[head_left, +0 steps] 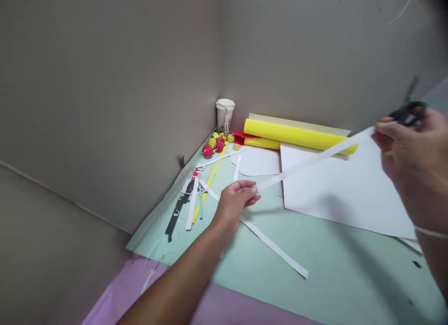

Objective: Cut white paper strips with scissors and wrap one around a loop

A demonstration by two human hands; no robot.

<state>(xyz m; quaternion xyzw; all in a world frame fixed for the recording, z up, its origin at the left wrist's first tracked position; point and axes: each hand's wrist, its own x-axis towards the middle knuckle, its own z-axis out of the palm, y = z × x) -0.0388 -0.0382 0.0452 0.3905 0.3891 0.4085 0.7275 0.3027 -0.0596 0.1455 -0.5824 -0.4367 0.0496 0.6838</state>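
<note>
A long white paper strip (315, 159) stretches at a slant between my two hands, above the pale green sheet. My left hand (240, 199) pinches its lower left end between thumb and fingers. At the right, my right hand (408, 138) pinches the upper end and also holds dark-handled scissors (408, 112), whose blades point up and look blurred. Below my left hand another white strip (276, 250) lies on the green sheet (259, 278). More white strips, a yellow strip (212, 180) and black pieces (179, 210) lie to its left.
Yellow rolled paper (297, 132) lies by the back wall, with a large white sheet (343, 189) in front. A white lidded cup (225, 115) stands in the corner behind small red and yellow balls (213, 145). Grey walls rise at left and back.
</note>
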